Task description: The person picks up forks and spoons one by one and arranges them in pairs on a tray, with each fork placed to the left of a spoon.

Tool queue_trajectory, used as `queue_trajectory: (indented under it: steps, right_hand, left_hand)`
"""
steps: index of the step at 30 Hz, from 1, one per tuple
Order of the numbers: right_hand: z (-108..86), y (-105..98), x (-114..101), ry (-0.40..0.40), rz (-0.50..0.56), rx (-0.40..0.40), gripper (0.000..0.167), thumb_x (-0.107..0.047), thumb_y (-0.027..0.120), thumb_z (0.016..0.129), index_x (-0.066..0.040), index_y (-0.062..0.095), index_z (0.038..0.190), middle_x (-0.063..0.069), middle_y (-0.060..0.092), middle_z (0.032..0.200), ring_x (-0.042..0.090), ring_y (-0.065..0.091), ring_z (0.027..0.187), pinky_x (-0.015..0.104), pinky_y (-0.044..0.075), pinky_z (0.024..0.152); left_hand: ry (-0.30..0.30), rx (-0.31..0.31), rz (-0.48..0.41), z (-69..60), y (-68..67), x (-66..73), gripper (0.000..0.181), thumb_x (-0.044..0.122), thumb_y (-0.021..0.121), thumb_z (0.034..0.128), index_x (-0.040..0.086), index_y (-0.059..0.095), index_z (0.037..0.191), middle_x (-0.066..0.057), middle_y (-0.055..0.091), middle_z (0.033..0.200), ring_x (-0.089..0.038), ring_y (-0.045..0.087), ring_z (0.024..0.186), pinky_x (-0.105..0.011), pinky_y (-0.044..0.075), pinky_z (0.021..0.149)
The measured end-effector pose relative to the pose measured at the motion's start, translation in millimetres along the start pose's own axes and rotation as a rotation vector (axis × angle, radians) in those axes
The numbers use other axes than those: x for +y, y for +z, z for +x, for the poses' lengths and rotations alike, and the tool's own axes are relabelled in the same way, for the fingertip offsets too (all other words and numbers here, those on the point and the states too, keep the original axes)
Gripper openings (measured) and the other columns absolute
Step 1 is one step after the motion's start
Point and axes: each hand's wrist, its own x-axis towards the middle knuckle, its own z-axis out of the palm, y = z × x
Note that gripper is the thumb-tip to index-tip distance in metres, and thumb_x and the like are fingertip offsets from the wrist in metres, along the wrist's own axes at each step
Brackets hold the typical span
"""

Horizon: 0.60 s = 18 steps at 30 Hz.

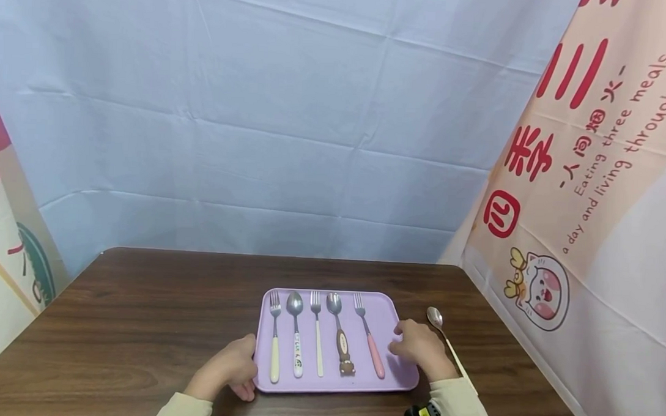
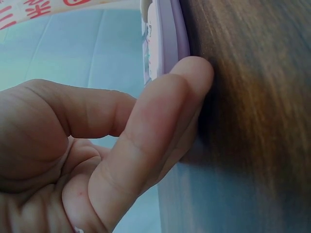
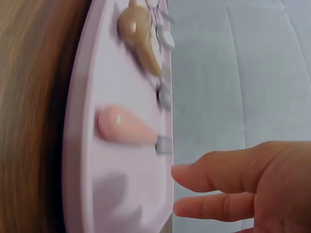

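A lilac tray (image 1: 360, 385) lies on the table, bearing a row of cutlery. From left to right come a cream-handled fork (image 1: 275, 347), a spoon with a printed white handle (image 1: 297, 347), a thin cream-handled fork (image 1: 318, 342), a spoon with a brown bear handle (image 1: 341, 346) and a pink-handled fork (image 1: 374, 350). My left hand (image 1: 234, 367) grips the tray's left edge, fingers low by the table. At the right side my right hand (image 1: 419, 345) hovers over the rim, thumb and fingers (image 3: 209, 206) apart with nothing between them.
Another spoon (image 1: 444, 337) with a slim pale handle lies on the wooden table (image 1: 141, 324), right of the tray and partly behind my right forearm. A pale blue cloth (image 1: 259, 107) hangs behind the table. A printed cloth (image 1: 604, 181) hangs along the right side.
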Motion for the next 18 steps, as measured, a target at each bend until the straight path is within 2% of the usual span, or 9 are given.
queue_trajectory:
  steps: [6, 10, 18]
  right_hand:
    - [0.7, -1.1, 24.8, 0.034, 0.020, -0.003, 0.027, -0.018, 0.067, 0.071, -0.002, 0.063, 0.092, 0.013, 0.062, 0.085, 0.028, 0.056, 0.070, 0.045, 0.048, 0.054]
    - [2.7, -0.9, 39.7, 0.087, 0.049, -0.027, 0.030, -0.018, 0.067, 0.073, 0.002, 0.062, 0.095, 0.016, 0.061, 0.085, 0.030, 0.056, 0.071, 0.046, 0.049, 0.055]
    - [7.0, -0.6, 62.9, 0.127, 0.064, -0.019, 0.033, -0.015, 0.066, 0.072, 0.008, 0.060, 0.095, 0.019, 0.057, 0.081, 0.029, 0.053, 0.069, 0.045, 0.049, 0.055]
  left_hand:
    - [-0.004, 0.007, 0.000, 0.8, 0.7, -3.3, 0.022, -0.020, 0.038, 0.0711, -0.009, 0.040, 0.090, -0.018, 0.054, 0.051, -0.024, 0.058, 0.041, -0.034, 0.055, 0.039]
    - [-0.009, 0.013, 0.000, 0.6, 0.2, -4.4, 0.023, -0.021, 0.038, 0.0706, -0.009, 0.039, 0.090, -0.018, 0.054, 0.051, -0.024, 0.058, 0.041, -0.034, 0.055, 0.039]
    - [-0.004, 0.008, 0.007, 0.0, -0.1, -4.3, 0.021, -0.020, 0.038, 0.0704, -0.007, 0.039, 0.088, -0.018, 0.054, 0.051, -0.024, 0.058, 0.041, -0.033, 0.055, 0.039]
